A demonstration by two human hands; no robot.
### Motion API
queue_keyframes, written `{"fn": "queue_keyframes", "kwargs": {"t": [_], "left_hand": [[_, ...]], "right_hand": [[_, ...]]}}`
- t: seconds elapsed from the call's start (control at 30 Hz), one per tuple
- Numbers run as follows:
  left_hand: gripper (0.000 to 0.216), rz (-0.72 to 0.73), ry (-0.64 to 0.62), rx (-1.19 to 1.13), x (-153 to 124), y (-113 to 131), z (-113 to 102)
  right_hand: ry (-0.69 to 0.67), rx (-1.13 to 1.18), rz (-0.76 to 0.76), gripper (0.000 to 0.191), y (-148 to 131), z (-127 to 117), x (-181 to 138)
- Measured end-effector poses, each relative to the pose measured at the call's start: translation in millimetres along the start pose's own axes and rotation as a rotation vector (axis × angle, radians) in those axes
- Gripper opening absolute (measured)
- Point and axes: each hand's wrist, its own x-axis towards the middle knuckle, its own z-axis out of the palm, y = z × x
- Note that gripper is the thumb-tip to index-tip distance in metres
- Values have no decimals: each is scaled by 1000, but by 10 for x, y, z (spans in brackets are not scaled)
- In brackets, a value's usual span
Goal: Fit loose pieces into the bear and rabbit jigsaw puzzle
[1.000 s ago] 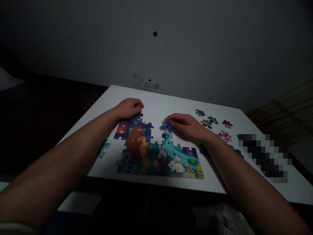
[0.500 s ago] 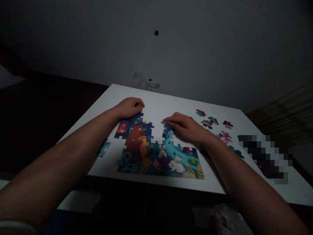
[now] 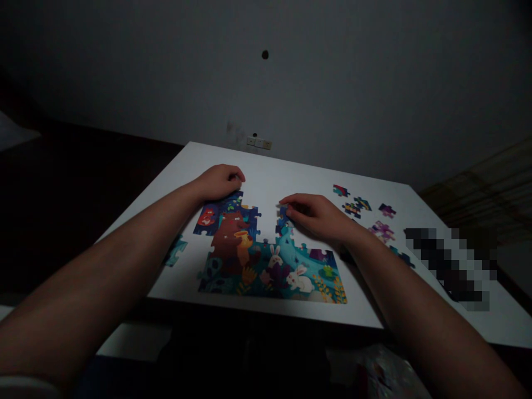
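Note:
A partly joined jigsaw puzzle (image 3: 249, 280) lies on the white table, showing a brown bear, white rabbits and teal plants. My left hand (image 3: 220, 182) rests at its upper left edge, fingers loosely curled in, with nothing visible in them. At the upper end of the narrow column on the right, my right hand (image 3: 318, 216) pinches a dark blue puzzle piece (image 3: 282, 213) between thumb and fingers. That piece touches or overlaps the column's top; the hand hides part of it, so whether it is locked in cannot be told.
Several loose puzzle pieces (image 3: 362, 203) lie to the right, some purple (image 3: 381, 231). A teal piece (image 3: 177, 251) sits beside my left forearm. A dark blurred-out object (image 3: 446, 266) is near the table's right side. Behind the table (image 3: 266, 166) stands a grey wall with a socket (image 3: 259, 143).
My right hand has shifted slightly down and right, its fingers curling more over the blue piece. My left hand has stayed in place.

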Motion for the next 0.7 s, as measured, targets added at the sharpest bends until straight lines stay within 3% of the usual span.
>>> {"fn": "queue_keyframes", "kwargs": {"t": [0.37,0.6,0.7], "left_hand": [[39,6,11,-13,-2,-18,9],[40,-1,2,-26,-1,-10,15],[39,-4,6,-26,2,-15,19]], "right_hand": [[36,78,46,46,30,54,-44],[19,89,20,22,-17,-1,-11],[16,96,16,21,-14,-17,3]]}}
